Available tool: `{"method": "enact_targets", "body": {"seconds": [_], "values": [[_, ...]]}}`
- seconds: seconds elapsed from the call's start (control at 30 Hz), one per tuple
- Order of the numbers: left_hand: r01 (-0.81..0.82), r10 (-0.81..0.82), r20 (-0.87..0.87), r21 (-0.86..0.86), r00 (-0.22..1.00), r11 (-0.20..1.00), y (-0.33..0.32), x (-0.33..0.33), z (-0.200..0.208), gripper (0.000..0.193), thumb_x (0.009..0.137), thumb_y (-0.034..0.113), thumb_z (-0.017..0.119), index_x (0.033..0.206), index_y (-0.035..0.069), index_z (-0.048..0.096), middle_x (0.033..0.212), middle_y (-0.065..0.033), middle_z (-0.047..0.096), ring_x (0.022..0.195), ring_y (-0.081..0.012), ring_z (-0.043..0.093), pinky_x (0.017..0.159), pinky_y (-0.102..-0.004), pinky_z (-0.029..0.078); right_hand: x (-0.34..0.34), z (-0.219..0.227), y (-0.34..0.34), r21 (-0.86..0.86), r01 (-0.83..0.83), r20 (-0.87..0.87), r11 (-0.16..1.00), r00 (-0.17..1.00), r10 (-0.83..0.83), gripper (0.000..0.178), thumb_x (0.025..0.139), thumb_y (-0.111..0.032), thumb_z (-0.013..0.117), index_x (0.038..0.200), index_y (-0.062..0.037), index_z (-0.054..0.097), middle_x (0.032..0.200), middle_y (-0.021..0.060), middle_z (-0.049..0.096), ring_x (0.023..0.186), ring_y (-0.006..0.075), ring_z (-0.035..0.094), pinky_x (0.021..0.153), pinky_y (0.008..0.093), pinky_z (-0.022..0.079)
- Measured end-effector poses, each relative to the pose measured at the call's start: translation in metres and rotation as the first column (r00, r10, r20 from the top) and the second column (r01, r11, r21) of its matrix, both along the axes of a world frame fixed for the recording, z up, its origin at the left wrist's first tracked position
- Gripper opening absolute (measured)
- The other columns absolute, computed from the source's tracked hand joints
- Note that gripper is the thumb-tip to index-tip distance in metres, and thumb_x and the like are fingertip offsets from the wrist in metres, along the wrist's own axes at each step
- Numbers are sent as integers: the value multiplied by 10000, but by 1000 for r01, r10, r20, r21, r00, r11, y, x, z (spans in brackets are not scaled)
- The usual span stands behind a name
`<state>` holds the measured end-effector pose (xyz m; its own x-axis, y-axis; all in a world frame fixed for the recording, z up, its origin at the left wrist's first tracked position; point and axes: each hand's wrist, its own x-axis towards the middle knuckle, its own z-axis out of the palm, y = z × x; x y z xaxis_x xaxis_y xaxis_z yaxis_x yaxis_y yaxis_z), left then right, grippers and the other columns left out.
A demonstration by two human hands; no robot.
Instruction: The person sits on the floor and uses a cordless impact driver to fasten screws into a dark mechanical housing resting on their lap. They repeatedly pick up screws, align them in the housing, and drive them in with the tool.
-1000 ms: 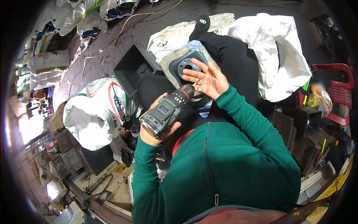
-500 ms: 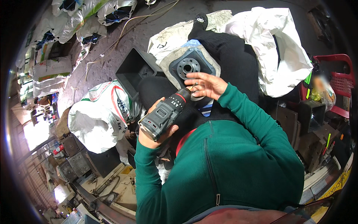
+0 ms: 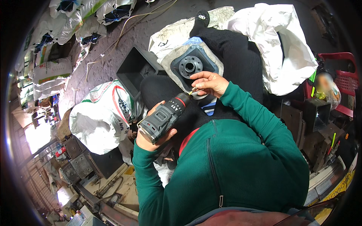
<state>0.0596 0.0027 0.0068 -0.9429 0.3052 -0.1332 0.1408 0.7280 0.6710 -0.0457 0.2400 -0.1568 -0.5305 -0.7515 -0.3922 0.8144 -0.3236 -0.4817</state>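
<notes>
A dark grey cordless drill [image 3: 162, 119] with a red ring behind its chuck rests in my left hand [image 3: 148, 142], fingers wrapped round its body. From the chuck a thin yellowish bit [image 3: 192, 91] points up and right. My right hand [image 3: 212, 83] is closed in a pinch at the tip of that bit; whatever small piece sits between its fingertips is too small to make out. Just beyond lies a grey flanged part [image 3: 190, 67], a squarish plate with a round holed hub, on a stained cloth [image 3: 169, 60] across my lap.
Left of my knees stands a dark open box [image 3: 132, 71], with a white printed sack [image 3: 94, 126] nearer me. A large white bag [image 3: 277, 52] lies at the right, a red plastic chair [image 3: 343, 73] behind it. Metal blocks [image 3: 320, 113] and filled bags [image 3: 52, 71] are around.
My right fingers have drawn together from spread to a pinch at the bit's tip. The drill has shifted slightly left and down in my left hand.
</notes>
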Motion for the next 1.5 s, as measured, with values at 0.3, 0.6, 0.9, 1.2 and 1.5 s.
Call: {"method": "enact_targets", "body": {"seconds": [0.3, 0.6, 0.9, 1.2, 1.5], "values": [[-61, 61, -15, -36, 998, 997, 10, -7, -9, 533, 674, 227, 796, 1134, 56, 585, 1291, -150, 513, 1085, -290, 577, 906, -357, 482, 4, -6, -24, -10, 293, 270, 956, 921, -280, 315, 888, -26, 574, 1199, -27, 523, 1018, 98, 638, 939, 178, 652, 783, 255, 578], [63, -114, -171, -279, 979, 958, -2, -13, -18, 515, 682, 282, 793, 1112, 65, 609, 1291, -148, 510, 1088, -284, 578, 892, -360, 491, 1, -18, -23, -148, 346, 338, 926, 898, -282, 257, 886, -45, 595, 1139, -24, 548, 983, 84, 630, 915, 172, 650, 758, 256, 585], [105, -152, -155, -275, 976, 956, -6, -13, -19, 604, 663, 249, 804, 1180, 58, 558, 1293, -150, 505, 1097, -294, 569, 924, -365, 471, 2, -8, -24, -82, 312, 318, 946, 908, -272, 273, 899, -54, 576, 1167, -17, 543, 973, 107, 643, 882, 174, 664, 738, 250, 595], [-92, 96, 128, -35, 987, 995, 5, -14, -2, 646, 654, 225, 813, 1216, 63, 538, 1287, -133, 517, 1082, -265, 583, 923, -342, 478, 0, -11, -21, -22, 165, 290, 986, 945, -151, 320, 902, -88, 585, 1210, -30, 524, 1003, 99, 641, 884, 159, 662, 722, 237, 591], [45, -85, -195, -200, 977, 979, -16, -54, -18, 485, 708, 217, 775, 1129, 47, 604, 1125, -150, 613, 1050, -310, 590, 918, -397, 454, -13, -43, -22, 469, 541, -281, 698, 841, -463, 413, 863, -237, 658, 1236, -100, 547, 1114, 32, 587, 843, 95, 575, 686, 226, 476]]}}
